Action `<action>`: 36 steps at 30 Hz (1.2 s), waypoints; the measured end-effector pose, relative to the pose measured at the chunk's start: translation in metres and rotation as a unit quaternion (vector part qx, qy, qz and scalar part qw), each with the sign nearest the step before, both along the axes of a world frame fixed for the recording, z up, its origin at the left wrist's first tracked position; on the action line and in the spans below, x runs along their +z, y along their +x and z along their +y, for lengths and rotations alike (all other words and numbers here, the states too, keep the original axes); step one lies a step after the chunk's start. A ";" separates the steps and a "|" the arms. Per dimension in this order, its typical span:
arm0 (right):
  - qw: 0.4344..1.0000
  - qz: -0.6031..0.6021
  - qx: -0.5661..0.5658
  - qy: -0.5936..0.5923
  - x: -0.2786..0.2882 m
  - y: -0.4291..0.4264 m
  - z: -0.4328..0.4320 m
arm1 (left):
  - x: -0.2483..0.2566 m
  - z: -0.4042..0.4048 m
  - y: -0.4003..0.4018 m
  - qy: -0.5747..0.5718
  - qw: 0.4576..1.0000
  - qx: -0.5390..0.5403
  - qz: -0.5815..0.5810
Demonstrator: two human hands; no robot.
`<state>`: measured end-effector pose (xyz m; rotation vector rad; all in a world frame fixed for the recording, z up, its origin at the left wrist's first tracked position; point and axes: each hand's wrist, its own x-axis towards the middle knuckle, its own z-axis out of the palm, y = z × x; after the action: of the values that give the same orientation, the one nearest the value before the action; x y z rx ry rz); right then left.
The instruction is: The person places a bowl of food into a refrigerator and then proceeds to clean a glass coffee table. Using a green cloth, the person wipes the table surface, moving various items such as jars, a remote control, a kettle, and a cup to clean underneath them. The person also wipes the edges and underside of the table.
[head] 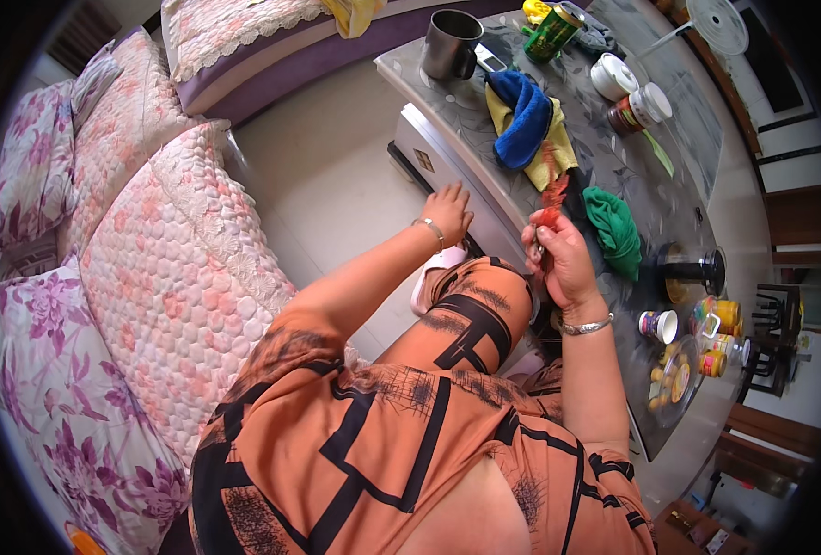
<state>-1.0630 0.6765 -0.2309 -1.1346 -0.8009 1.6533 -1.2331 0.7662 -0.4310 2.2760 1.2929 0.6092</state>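
My right hand [568, 260], with a silver bangle at its wrist, is raised by the table's near edge. Its fingers pinch a red tassel-like item [555, 194], partly blurred, with a small metal piece showing at the fingers. My left hand [447, 210] holds nothing, its fingers a little apart, beside the white drawer front [445, 156] under the tabletop. Just beyond the red item lie a yellow cloth [556, 156] and a blue cloth [521, 118]. A bunched green cloth [613, 232] rests to the right of them.
On the patterned table [452, 114] stand a steel mug [452, 45], a green can [553, 33], a white lidded pot [613, 76], a jar [639, 107], a glass teapot [691, 270] and a clear fruit tray [674, 381]. A quilted sofa [182, 277] lies to the left.
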 end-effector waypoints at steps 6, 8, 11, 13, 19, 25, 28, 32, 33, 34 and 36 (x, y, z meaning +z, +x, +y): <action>0.969 -0.203 0.128 -0.064 -0.016 0.006 0.025 | -0.036 0.027 0.022 0.056 0.956 -0.103 0.268; 0.954 -0.248 0.156 -0.058 -0.027 0.004 0.033 | -0.045 0.027 0.016 0.065 0.961 -0.109 0.246; 0.917 -0.347 0.193 -0.024 -0.044 -0.007 0.044 | -0.050 0.022 0.004 0.070 0.963 -0.117 0.233; 0.883 -0.420 0.212 -0.001 -0.061 -0.012 0.056 | -0.047 0.016 -0.004 0.051 0.970 -0.119 0.205; 0.755 -0.600 0.235 0.118 -0.151 -0.023 0.086 | -0.046 -0.030 -0.045 0.023 0.976 -0.101 0.190; 0.735 -0.597 0.318 0.046 -0.204 -0.021 0.102 | -0.047 -0.047 -0.065 -0.021 0.978 -0.114 0.175; 0.853 -0.479 0.205 0.035 -0.186 -0.013 0.084 | -0.048 -0.038 -0.054 0.002 0.977 -0.121 0.178; 0.923 -0.323 0.205 -0.042 -0.088 -0.002 0.034 | -0.041 -0.023 -0.044 -0.040 0.983 -0.115 0.135; 0.926 -0.311 0.215 0.010 -0.059 0.003 0.018 | -0.044 -0.014 -0.037 -0.040 0.984 -0.120 0.121; 0.913 -0.352 0.174 0.110 -0.032 0.011 0.005 | -0.049 -0.008 -0.033 -0.043 0.985 -0.121 0.111; 0.807 -0.517 0.087 0.272 0.000 0.051 -0.005 | -0.045 0.003 -0.024 -0.001 0.995 -0.098 0.030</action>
<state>-1.0125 0.6715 -0.2314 -1.5196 -1.9641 0.6905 -1.2569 0.7695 -0.4756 2.3992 1.0771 0.4734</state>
